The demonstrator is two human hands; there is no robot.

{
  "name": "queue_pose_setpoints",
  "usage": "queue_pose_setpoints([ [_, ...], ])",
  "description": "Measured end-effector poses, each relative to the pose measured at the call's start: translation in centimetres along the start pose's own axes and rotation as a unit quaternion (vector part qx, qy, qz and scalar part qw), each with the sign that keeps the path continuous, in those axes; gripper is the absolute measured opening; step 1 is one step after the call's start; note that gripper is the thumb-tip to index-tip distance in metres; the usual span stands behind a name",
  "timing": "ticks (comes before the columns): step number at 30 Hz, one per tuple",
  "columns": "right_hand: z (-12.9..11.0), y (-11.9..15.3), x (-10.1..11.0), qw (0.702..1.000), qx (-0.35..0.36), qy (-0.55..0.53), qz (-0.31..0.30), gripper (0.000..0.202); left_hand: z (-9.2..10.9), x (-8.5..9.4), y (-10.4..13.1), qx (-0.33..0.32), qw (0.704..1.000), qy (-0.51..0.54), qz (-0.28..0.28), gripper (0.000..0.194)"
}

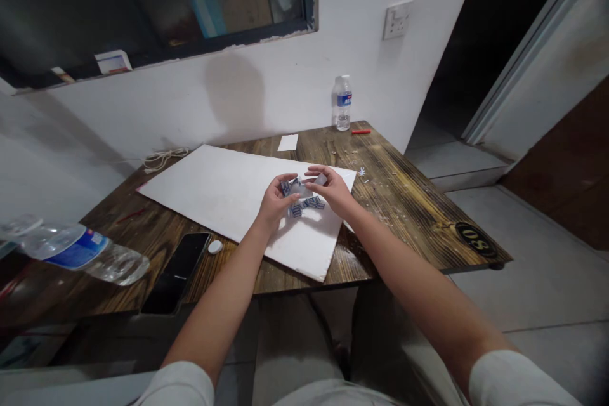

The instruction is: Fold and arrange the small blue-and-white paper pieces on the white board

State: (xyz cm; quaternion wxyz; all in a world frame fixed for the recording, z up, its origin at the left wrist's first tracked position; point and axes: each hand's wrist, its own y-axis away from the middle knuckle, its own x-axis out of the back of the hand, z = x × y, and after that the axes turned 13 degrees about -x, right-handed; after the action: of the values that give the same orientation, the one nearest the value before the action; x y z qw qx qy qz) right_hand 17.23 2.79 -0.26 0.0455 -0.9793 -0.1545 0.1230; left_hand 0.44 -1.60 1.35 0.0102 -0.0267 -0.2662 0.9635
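Note:
Over the white board, my left hand and my right hand are close together. Between them is a small translucent piece, with the fingers of both hands closed on its sides. Small dark-and-white striped pieces lie on the board just below the hands. Another striped piece shows at my left fingertips. A pale flat piece is at my right fingers. The fine details between the fingertips are too small to make out.
A phone, a white cap and a large lying bottle are at the left front. Behind stand an upright bottle, a red stick and a white card. A cable lies at the back left.

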Motion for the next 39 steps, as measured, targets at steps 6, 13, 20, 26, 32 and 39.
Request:
queue_pose_setpoints([
  [6, -0.1, 0.1, -0.1, 0.999, -0.014, -0.028, -0.025, 0.053, -0.1, 0.1, 0.0, 0.003, 0.999, 0.033, -0.018, 0.051],
  [13, -0.3, 0.1, -0.3, 0.996, -0.024, -0.053, -0.066, 0.051, -0.3, 0.4, -0.2, -0.001, 0.999, 0.034, 0.002, 0.042],
  [20, -0.3, 0.3, 0.9, 0.977, -0.017, 0.181, -0.115, 0.099, -0.2, 1.1, -0.3, -0.047, 0.997, -0.046, -0.029, 0.037],
  [26, 0.4, 0.5, 1.5, 0.856, -0.018, 0.506, -0.106, 0.096, -0.7, 1.3, 0.4, 0.004, 0.923, -0.3, -0.241, 0.075],
  [32, 0.8, 0.3, 1.4, 0.819, 0.065, 0.557, -0.12, 0.061, 0.1, 1.3, 0.5, 0.008, 0.887, -0.382, -0.26, 0.063],
  [39, 0.6, 0.5, 1.0, 0.794, 0.102, 0.588, -0.119, 0.044, 0.0, 1.5, 0.5, -0.006, 0.898, -0.365, -0.244, 0.052],
])
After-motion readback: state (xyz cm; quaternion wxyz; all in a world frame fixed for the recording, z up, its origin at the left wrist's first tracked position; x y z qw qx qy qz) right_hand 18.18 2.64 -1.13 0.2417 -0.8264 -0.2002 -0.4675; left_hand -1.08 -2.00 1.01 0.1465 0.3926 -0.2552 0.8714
